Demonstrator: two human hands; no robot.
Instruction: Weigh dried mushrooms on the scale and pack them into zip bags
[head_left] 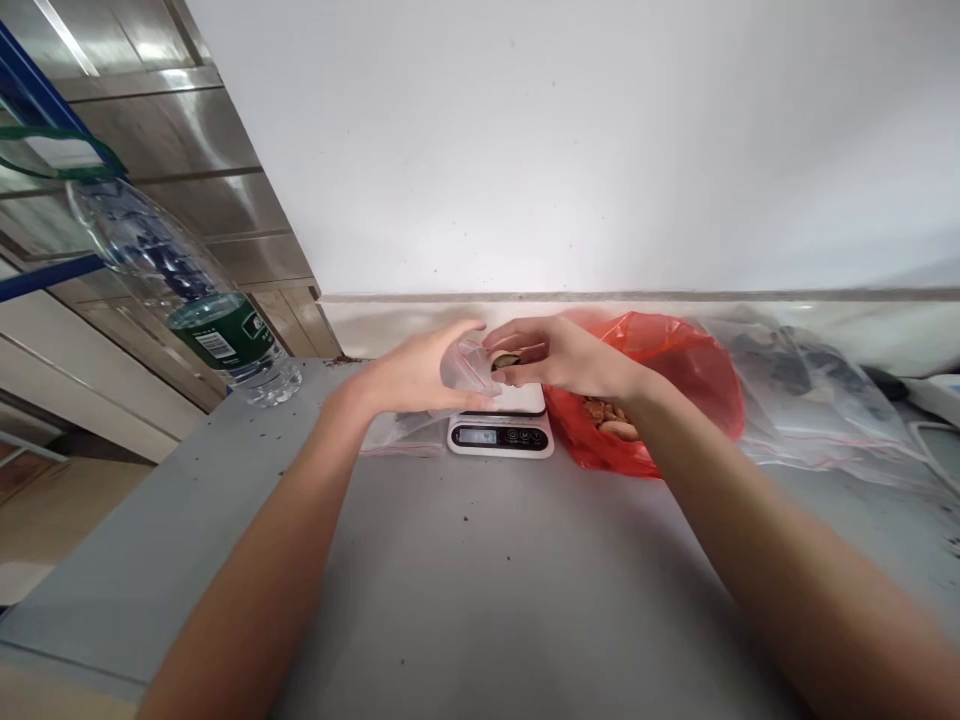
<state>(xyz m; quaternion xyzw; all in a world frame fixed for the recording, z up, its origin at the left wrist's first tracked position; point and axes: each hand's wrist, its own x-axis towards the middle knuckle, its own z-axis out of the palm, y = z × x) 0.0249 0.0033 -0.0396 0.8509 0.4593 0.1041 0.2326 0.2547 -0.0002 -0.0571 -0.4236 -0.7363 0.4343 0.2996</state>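
Observation:
My left hand [420,370] is curved round a small clear zip-lock bag [471,366], its mouth toward the right. At that mouth, the bent fingers of my right hand [555,355] pinch a dried, brown-edged slice [505,361]; its exact kind is unclear. Both hands are above a white digital kitchen scale [501,437] with a lit display, and they partly cover its platform. Right of the scale, an open red plastic bag [675,365] holds several brown dried slices [619,430]. My right forearm crosses in front of that bag.
More clear zip-lock bags [832,425] lie at the right, one with dark contents. Another flat clear bag [405,435] lies left of the scale. A large clear plastic bottle [225,330] with a green label stands at the table's left edge. A white wall [585,160] rises behind.

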